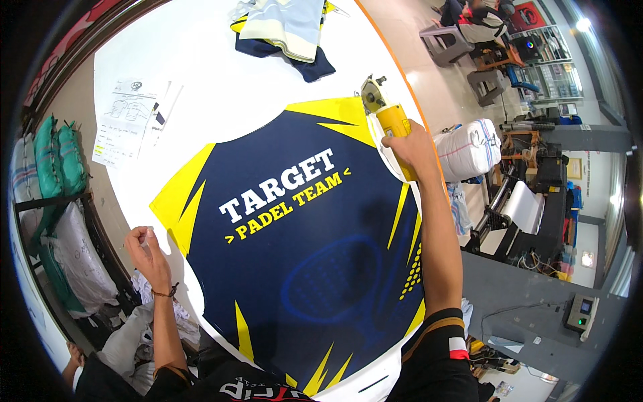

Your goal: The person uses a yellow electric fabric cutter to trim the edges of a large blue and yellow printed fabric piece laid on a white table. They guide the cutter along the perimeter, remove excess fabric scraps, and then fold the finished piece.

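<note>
A navy and yellow printed fabric shirt panel (281, 261) with a white border lies on the white table (167, 60). My right hand (408, 144) grips a yellow electric rotary cutter (395, 117), its round blade at the panel's upper right corner beside a loose white trimmed edge. Left of the panel, my left hand (147, 248) has its fingers curled with thumb near index; whether anything white is pinched there I cannot make out. Printed sheets with sketches (124, 127) lie at the upper left of the table.
Folded fabric pieces (281, 30) sit at the back. Green bundles (67, 161) fill a rack to the left. A white wrapped bundle (469, 147), stools (442, 43) and a machine (522, 208) stand to the right. Another person (482, 27) sits at upper right; someone's hand (72, 355) shows lower left.
</note>
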`<state>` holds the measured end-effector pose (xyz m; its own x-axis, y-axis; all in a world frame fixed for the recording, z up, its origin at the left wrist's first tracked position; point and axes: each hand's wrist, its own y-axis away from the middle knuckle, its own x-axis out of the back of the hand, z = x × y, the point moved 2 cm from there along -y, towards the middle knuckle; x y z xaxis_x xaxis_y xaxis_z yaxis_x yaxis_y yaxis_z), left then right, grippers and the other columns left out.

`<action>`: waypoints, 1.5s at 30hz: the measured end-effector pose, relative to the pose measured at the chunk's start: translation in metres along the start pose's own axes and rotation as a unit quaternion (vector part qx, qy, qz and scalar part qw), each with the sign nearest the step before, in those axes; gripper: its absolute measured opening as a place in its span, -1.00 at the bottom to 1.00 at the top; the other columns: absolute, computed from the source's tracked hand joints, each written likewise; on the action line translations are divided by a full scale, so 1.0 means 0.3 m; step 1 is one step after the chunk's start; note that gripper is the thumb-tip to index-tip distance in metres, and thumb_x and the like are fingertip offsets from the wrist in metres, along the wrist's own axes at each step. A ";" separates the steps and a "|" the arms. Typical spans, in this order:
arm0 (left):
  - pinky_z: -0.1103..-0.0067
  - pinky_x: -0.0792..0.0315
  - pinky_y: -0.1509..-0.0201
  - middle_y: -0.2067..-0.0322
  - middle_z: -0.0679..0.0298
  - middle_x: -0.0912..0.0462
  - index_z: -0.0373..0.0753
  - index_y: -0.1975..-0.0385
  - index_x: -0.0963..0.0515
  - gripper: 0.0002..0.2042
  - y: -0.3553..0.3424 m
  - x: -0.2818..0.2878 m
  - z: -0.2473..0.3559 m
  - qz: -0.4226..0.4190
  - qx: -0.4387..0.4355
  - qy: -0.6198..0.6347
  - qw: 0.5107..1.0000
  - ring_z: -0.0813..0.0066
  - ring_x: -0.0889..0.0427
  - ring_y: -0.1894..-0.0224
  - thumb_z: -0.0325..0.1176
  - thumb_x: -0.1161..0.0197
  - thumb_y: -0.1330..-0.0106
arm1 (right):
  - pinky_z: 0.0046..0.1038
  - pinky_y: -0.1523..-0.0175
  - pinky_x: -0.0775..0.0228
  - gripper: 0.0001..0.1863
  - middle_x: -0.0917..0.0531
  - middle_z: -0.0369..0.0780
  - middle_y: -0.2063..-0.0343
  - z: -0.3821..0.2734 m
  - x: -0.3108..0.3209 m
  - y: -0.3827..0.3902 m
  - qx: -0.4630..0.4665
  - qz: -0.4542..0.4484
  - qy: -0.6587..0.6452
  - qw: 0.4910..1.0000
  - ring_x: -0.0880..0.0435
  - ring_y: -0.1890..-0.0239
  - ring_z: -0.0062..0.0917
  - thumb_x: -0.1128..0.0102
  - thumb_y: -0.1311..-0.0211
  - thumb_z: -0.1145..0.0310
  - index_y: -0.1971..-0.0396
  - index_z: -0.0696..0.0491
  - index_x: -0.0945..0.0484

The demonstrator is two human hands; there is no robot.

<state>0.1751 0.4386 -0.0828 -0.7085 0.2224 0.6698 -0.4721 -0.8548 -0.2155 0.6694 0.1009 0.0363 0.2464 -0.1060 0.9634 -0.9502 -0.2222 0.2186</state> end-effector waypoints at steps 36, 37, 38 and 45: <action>0.18 -0.31 -0.23 -0.02 0.03 -0.53 -0.26 0.01 -0.57 -0.65 -0.050 -0.024 0.296 -0.090 -0.209 0.061 0.972 0.04 -0.46 -0.14 -0.25 -0.41 -0.29 | -0.14 0.31 -0.74 -0.39 -0.70 -0.03 0.32 0.227 0.027 1.703 -0.148 -0.044 -0.682 0.715 -0.78 0.40 -0.22 -0.43 0.12 0.34 0.00 0.25 -0.49; 0.20 -0.32 -0.22 -0.03 0.05 -0.53 -0.24 0.00 -0.58 -0.65 -0.040 -0.056 0.349 -0.131 -0.252 0.085 0.955 0.05 -0.46 -0.14 -0.23 -0.42 -0.28 | -0.15 0.31 -0.73 -0.40 -0.70 -0.02 0.33 0.244 -0.006 1.801 -0.151 -0.036 -0.686 0.711 -0.78 0.40 -0.22 -0.44 0.13 0.34 0.02 0.25 -0.50; 0.20 -0.33 -0.21 -0.02 0.06 -0.53 -0.24 0.02 -0.58 -0.65 -0.038 -0.096 0.371 -0.170 -0.289 0.080 0.939 0.06 -0.47 -0.13 -0.22 -0.42 -0.28 | -0.16 0.30 -0.73 -0.39 -0.71 -0.02 0.33 0.260 -0.044 1.887 -0.166 -0.032 -0.671 0.722 -0.78 0.41 -0.22 -0.45 0.15 0.35 0.02 0.26 -0.50; 0.06 -0.38 -0.19 -0.05 0.04 -0.55 -0.19 0.06 -0.60 -0.63 -0.169 -0.241 0.280 -0.228 -0.323 -0.159 0.905 0.00 -0.49 -0.15 -0.03 -0.30 -0.35 | -0.20 0.17 -0.73 -0.30 -0.70 -0.02 0.31 0.158 -0.148 2.299 -0.252 0.004 -0.662 0.706 -0.79 0.33 -0.24 -0.40 0.16 0.42 -0.11 0.25 -0.42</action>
<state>0.2944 0.4263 -0.0607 -0.2240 0.2485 0.9424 -0.9580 -0.2336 -0.1661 0.0121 -0.0936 0.1369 -0.1130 -0.9924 0.0481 -0.8175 0.1204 0.5632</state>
